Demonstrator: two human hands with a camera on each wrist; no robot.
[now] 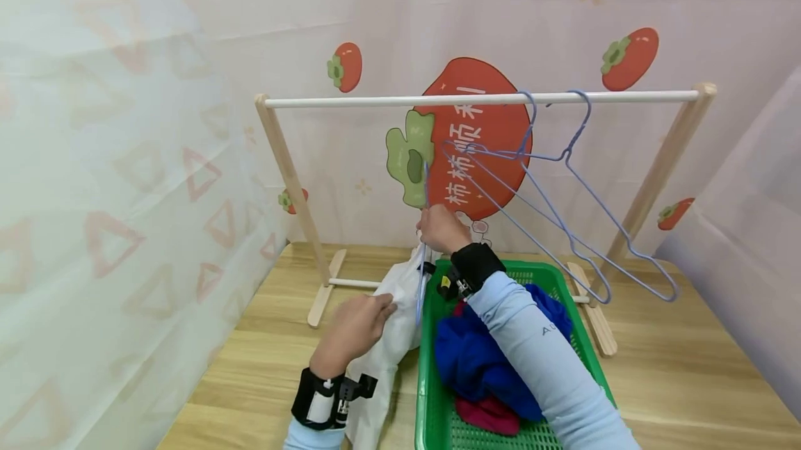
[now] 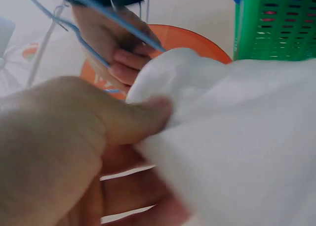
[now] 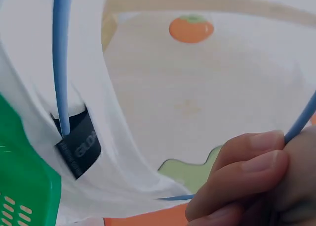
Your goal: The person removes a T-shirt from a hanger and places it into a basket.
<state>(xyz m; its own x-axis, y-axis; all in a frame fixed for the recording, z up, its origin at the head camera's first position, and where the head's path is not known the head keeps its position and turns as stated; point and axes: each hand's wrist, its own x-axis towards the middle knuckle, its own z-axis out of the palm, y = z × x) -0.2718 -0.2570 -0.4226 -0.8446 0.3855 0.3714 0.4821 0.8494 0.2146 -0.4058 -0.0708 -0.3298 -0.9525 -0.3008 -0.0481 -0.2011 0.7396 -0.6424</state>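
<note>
My right hand (image 1: 444,229) grips a blue clothes hanger (image 1: 427,186), its fingers curled round the wire. A white garment (image 1: 391,332) hangs from the hanger's far side down to the table, left of the basket. In the right wrist view, one hanger wire passes in front of the black neck label (image 3: 81,147), while another runs into the white cloth (image 3: 128,196) beside the fingers (image 3: 247,166). My left hand (image 1: 353,332) pinches the garment's edge between thumb and fingers, as the left wrist view shows. Part of the hanger is hidden by the cloth.
A green basket (image 1: 424,394) stands to the right, holding blue cloth (image 1: 478,359) and dark red cloth (image 1: 488,415). Behind it stands a wooden rack with a white rail (image 1: 375,101). Two blue hangers (image 1: 578,130) hang at the rail's right, reaching above the basket.
</note>
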